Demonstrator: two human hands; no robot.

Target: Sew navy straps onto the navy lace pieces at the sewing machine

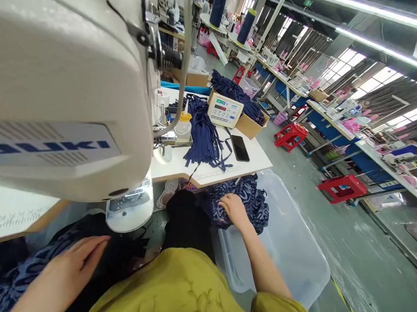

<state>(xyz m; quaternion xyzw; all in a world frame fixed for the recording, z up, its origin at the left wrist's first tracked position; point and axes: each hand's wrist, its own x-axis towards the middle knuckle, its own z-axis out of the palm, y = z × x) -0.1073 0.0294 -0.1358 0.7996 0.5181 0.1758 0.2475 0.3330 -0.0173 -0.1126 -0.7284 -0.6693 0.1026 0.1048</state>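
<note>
Fabric bundle [253, 201], one, under right hand [234, 209]

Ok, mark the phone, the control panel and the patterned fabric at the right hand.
phone [240, 148]: head view, middle of its dark screen.
control panel [225, 111]: head view, centre of its button face.
patterned fabric [253, 198]: head view, bunched folds just beyond the right hand [234, 209].

On the sewing machine [59, 73] right in front of you, blue capitals on its pale side read "JUKI" [48, 147], the first letter partly cut off. Beyond the machine, the control box [225, 110] has a red digit display and button labels too small to read. The printed ruler scale [214, 177] along the desk [253, 160] edge is illegible too.
</note>
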